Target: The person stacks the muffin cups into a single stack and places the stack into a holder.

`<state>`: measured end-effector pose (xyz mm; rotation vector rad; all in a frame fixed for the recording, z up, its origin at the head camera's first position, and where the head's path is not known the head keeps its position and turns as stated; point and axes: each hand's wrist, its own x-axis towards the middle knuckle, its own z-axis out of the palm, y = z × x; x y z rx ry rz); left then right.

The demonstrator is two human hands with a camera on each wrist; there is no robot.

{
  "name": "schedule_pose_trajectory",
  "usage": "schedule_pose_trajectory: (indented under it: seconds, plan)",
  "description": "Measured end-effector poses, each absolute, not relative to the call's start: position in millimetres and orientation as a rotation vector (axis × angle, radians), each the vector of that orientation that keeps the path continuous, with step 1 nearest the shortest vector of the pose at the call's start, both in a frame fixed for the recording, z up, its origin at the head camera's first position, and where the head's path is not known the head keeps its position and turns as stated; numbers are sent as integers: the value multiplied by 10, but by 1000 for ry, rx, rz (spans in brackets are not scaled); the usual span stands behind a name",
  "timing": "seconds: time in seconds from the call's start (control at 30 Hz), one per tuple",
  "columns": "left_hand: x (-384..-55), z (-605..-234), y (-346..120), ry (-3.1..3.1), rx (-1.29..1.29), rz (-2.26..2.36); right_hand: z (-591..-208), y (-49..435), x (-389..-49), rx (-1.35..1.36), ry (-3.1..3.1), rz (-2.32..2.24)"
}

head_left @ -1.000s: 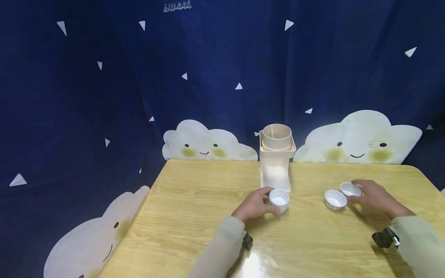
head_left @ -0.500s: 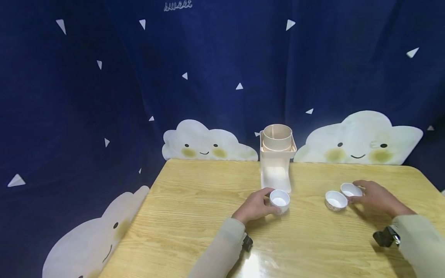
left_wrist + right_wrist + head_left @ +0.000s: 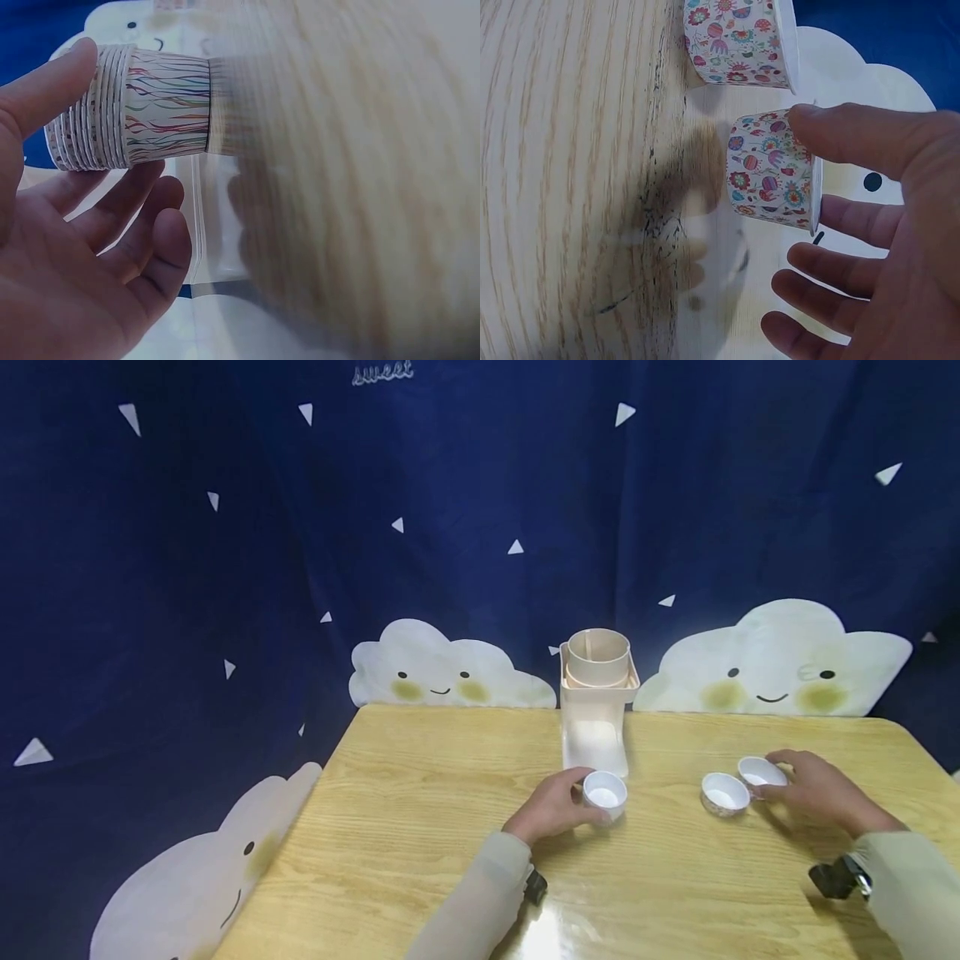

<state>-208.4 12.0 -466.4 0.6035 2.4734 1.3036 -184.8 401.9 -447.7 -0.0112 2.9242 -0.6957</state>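
Observation:
My left hand (image 3: 553,807) holds a stack of nested paper cups (image 3: 605,795) near the middle of the table, thumb on one side and fingers on the other. In the left wrist view the lowest cup (image 3: 169,109) has coloured wavy stripes, and several rims are packed near the thumb. On the right, my right hand (image 3: 821,789) pinches a small floral paper cup (image 3: 772,169) near its rim between thumb and index finger; the other fingers are spread apart. I cannot tell whether its base touches the table. A second floral cup (image 3: 724,796) stands upright just left of it.
Behind the stack, a cream dispenser-like stand (image 3: 596,714) with a round open tube (image 3: 598,647) on top stands at the table's back edge. The wooden table (image 3: 420,793) meets a dark blue curtain (image 3: 450,485) with cloud shapes.
My right hand and its floral cup have shifted slightly to the right. The left hand and the stack are almost still.

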Motion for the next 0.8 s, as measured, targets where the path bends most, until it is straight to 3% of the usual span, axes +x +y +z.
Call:
schedule_pose_trajectory:
  seconds: [0.57, 0.8]
  plan:
    - [-2116, -4724, 91, 2410, 571, 1336, -4207, 3810, -1831, -111, 3068, -645]
    - [-2125, -4742, 101, 2374, 565, 1363, -4079, 3620, -1796, -284, 3219, -637]
